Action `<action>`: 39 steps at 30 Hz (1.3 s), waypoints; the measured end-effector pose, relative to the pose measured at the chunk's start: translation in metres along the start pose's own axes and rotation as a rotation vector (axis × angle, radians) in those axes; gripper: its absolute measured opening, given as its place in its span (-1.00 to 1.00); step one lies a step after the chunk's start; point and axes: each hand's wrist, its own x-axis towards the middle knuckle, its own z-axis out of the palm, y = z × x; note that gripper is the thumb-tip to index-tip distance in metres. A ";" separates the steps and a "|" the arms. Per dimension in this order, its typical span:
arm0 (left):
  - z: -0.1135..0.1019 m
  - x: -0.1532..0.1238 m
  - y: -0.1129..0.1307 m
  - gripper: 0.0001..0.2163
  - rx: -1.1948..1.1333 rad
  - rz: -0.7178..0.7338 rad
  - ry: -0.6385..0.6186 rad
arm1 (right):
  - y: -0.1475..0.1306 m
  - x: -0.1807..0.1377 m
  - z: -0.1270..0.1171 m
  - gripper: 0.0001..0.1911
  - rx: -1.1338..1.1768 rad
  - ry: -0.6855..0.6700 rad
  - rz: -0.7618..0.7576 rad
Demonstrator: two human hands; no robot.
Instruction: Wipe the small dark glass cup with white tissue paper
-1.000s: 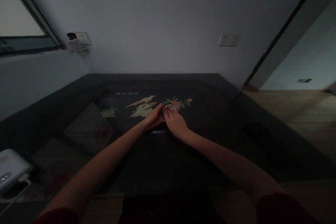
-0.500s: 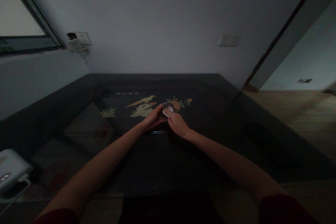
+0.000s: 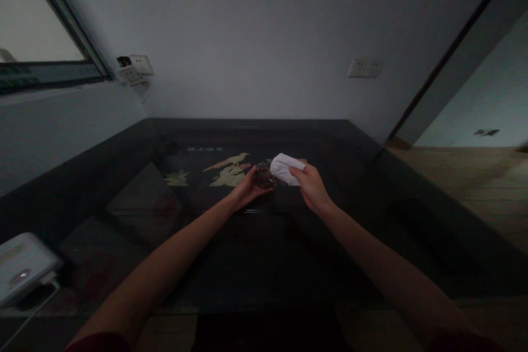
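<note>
My left hand [image 3: 248, 190] is closed around the side of a small round glass ashtray [image 3: 265, 176], dark and see-through, with its open top tilted towards me. In my right hand [image 3: 312, 186] a folded white tissue [image 3: 284, 169] is pinched between thumb and fingers. The tissue sits just right of the ashtray's rim, over the painted flowers; whether it still touches the rim I cannot tell. Both hands are above the middle of a dark, glossy table [image 3: 264, 258].
A painted bird [image 3: 231, 168] decorates the tabletop. On the left stands a white device [image 3: 27, 267] with a cable [image 3: 31, 316]. Wall sockets [image 3: 366, 67] are behind the table, and a power strip [image 3: 131, 74] hangs near the window. Wooden floor [image 3: 474, 176] shows at right.
My right hand has drawn the tissue out of the ashtray and moved right, so more of the tissue shows. My left hand still holds the ashtray. The view has shifted slightly.
</note>
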 end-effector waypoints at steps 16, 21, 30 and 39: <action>0.033 -0.024 0.022 -0.71 -0.040 0.178 -0.031 | 0.036 -0.015 -0.020 -0.67 0.269 0.200 0.274; 0.041 -0.045 0.015 -0.75 -0.150 0.263 0.026 | 0.039 -0.019 -0.007 -0.58 0.221 0.127 0.322; 0.029 -0.059 0.020 -0.33 -0.281 0.116 0.099 | 0.050 -0.018 -0.001 -0.24 -0.047 -0.008 0.362; 0.029 -0.053 0.007 -0.46 -0.038 0.192 0.206 | 0.055 -0.023 -0.017 -0.40 -0.662 -0.115 -0.171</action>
